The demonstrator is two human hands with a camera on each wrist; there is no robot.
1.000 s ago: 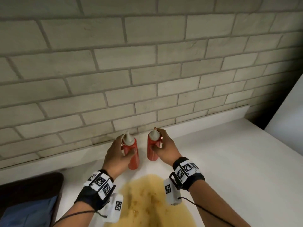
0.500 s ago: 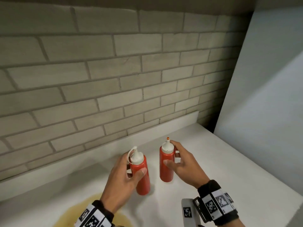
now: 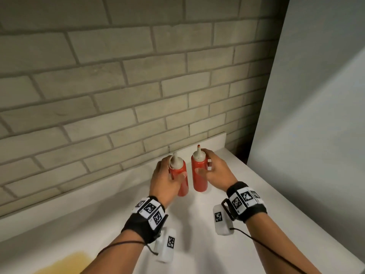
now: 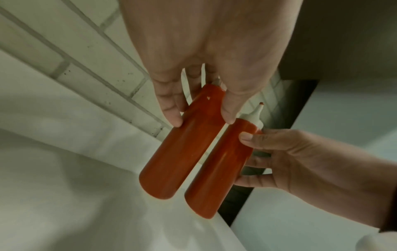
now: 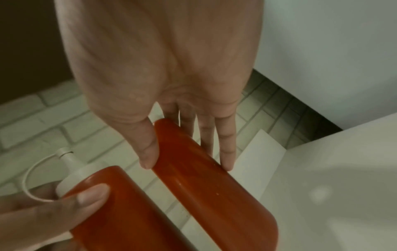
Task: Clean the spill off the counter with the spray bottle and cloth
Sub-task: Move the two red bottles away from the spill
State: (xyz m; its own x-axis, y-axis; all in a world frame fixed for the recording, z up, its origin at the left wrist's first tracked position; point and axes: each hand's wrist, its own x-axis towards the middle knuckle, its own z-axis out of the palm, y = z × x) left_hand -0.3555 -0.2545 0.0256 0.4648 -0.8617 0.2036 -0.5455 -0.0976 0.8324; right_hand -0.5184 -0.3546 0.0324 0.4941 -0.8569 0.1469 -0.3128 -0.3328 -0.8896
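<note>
A yellow-brown spill [image 3: 65, 263] lies on the white counter [image 3: 266, 204] at the bottom left of the head view. My left hand [image 3: 174, 172] grips a red squeeze bottle [image 3: 180, 180] with a white capped nozzle. My right hand [image 3: 203, 163] grips a second red squeeze bottle [image 3: 199, 178] with an open red-tipped nozzle. Both bottles are upright, side by side, near the counter's back right corner. The left wrist view shows my left hand [image 4: 200, 118] on its bottle [image 4: 182, 161]. The right wrist view shows my right hand [image 5: 188, 161] on its bottle [image 5: 214, 186]. No spray bottle or cloth is in view.
A grey brick wall [image 3: 118, 95] runs behind the counter above a low white upstand [image 3: 98, 186]. A tall white panel [image 3: 316, 135] closes the right side, with a dark gap at the corner. The counter's front edge slants across the lower right.
Both hands have carried the red bottles to the right, away from the spill and toward the back corner. The spill has shifted from between my wrists to the lower left.
</note>
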